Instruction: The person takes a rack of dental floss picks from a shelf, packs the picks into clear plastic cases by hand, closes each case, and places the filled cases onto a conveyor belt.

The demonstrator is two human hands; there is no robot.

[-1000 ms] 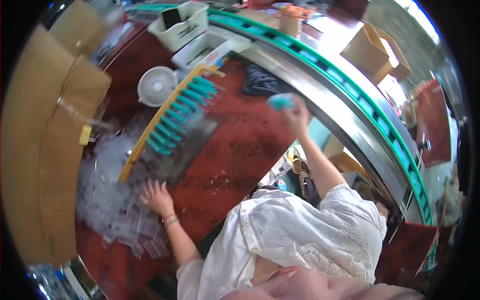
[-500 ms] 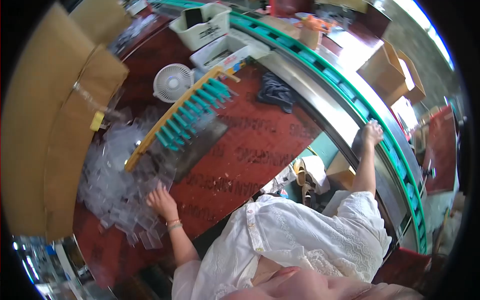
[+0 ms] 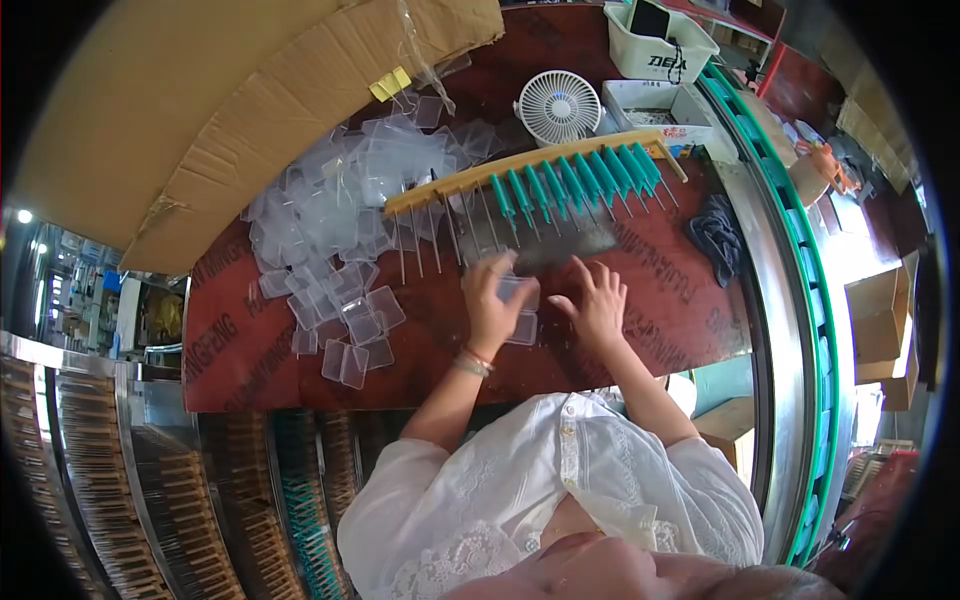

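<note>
My left hand [image 3: 494, 310] is over the red table [image 3: 440, 365], fingers curved, on a few clear plastic pieces [image 3: 522, 328]; whether it grips one I cannot make out. To its right, my right hand [image 3: 597, 305] has its fingers spread, with nothing in it. Beyond both hands lies a wooden rack [image 3: 530, 160] with a row of thin metal rods. Teal sleeves [image 3: 575, 185] cover the rods on the right, while several rods at the left are bare. A large heap of clear plastic pieces [image 3: 335, 200] spreads to the left of the rack.
Cardboard [image 3: 230, 110] stands along the back left. A white fan [image 3: 558, 106], a white tray [image 3: 655, 110] and a white bin [image 3: 655, 50] are behind the rack. A dark cloth [image 3: 715, 240] lies near the green-edged conveyor [image 3: 820, 350] at the right. Racks [image 3: 180, 500] stand at lower left.
The view has turned toward the left. My right hand has come back from the conveyor to the table, beside my left hand. The teal item it held a second ago is gone from it.
</note>
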